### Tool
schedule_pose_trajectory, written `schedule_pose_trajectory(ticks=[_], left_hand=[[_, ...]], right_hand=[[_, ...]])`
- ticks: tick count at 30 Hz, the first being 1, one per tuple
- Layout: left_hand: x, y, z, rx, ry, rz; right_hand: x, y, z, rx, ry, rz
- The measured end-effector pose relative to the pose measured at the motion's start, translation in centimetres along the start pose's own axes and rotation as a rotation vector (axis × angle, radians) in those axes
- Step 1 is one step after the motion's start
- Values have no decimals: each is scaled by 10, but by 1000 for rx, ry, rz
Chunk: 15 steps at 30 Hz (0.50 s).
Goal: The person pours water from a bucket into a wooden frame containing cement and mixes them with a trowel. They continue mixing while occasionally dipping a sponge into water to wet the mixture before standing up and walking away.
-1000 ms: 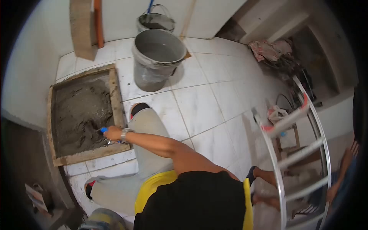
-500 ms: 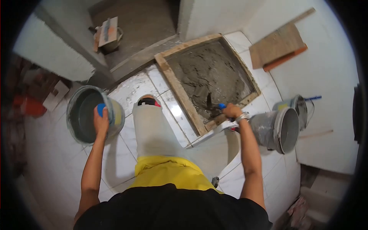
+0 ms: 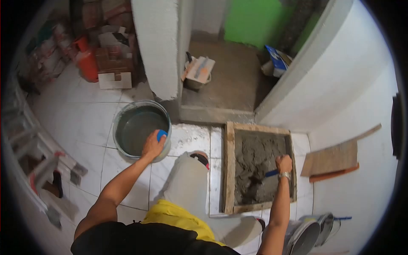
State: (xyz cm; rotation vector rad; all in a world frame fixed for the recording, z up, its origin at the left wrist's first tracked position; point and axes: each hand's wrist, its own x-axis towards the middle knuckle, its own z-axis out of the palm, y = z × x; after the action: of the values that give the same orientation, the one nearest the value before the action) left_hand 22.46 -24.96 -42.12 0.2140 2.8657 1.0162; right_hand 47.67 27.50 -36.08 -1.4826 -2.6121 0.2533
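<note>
My left hand [image 3: 153, 144] is closed on a small rounded blue object [image 3: 161, 135] at the near right rim of a large bucket [image 3: 165, 146]. The bucket holds greyish liquid; what kind of thing the blue object is I cannot make out. My right hand [image 3: 284, 163] grips a blue-handled trowel [image 3: 271, 173] over the wooden mixing box [image 3: 229, 170]. Wet grey mortar [image 3: 259, 153] lies heaped and furrowed inside the box. The trowel's dark blade points left, low at the mortar, and its outline is hard to separate from the mix.
Two buckets [image 3: 304, 238] stand at the lower right. A wooden board [image 3: 331, 159] leans against the right wall. A ladder [image 3: 38, 148] is at the left, with an orange gas cylinder [image 3: 86, 63] behind. A raised sill [image 3: 216, 114] crosses the doorway.
The view has swung, showing more of the left side and doorway. My right hand has moved from the box's near edge to over the mortar. My left hand stays at the bucket rim.
</note>
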Motion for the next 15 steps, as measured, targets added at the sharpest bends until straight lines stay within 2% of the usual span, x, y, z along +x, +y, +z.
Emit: schedule_pose_trajectory(ticks=[3,7,11,13,15], left_hand=[[-7,16,-14,-39,-15,-59],[2,-3,-3,-168,101,-53],[3,-6,-3,-180,135,-140],[6,-9,0,-176,66,-221],[9,-15,4,-185,48,-243]], right_hand=[[9,11,1,-15,-41,-35],[3,10,-8,11,-92,-58],[9,24,15,108,-60,-197],[4,10,13,32,-29,-8],[0,-2,6,44,16,-53]])
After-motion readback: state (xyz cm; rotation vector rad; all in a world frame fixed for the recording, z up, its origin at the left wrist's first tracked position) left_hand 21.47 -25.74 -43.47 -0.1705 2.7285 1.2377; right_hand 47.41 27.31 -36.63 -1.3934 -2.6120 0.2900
